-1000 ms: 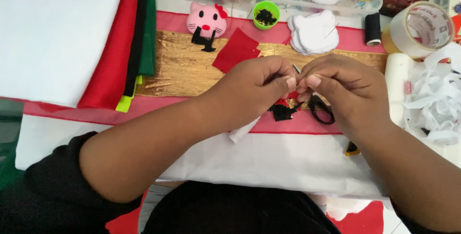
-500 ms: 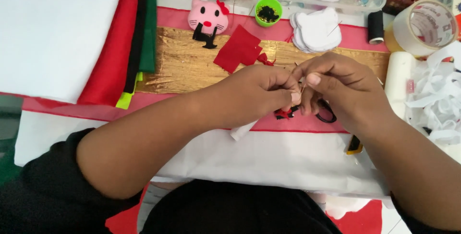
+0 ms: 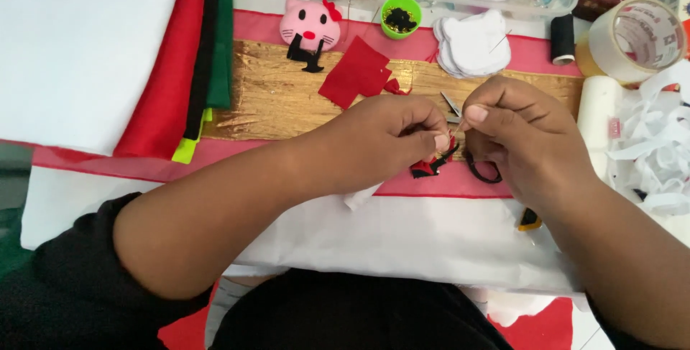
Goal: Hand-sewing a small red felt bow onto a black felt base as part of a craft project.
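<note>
At frame centre, the left hand [image 3: 392, 138] pinches a small red-and-black felt piece [image 3: 429, 165] steady; the right hand [image 3: 528, 134], fingertips closed, draws a fine thread taut.

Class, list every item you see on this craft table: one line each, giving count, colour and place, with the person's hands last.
Pink cat face: one, pink felt, top centre.
Red felt piece: one, red, on the gold strip.
Gold strip: one, gold, across the table.
Green cup: one, green, holding dark bits, top centre.
White felt shapes: a stack, white, top right.
Black thread spool: one, black, top right.
Tape roll: one, tan, far right.
Folded felt sheets: several, red, black, green, left.
Left hand: pinching a small red-and-black piece.
Right hand: fingertips meeting the left's.
</note>
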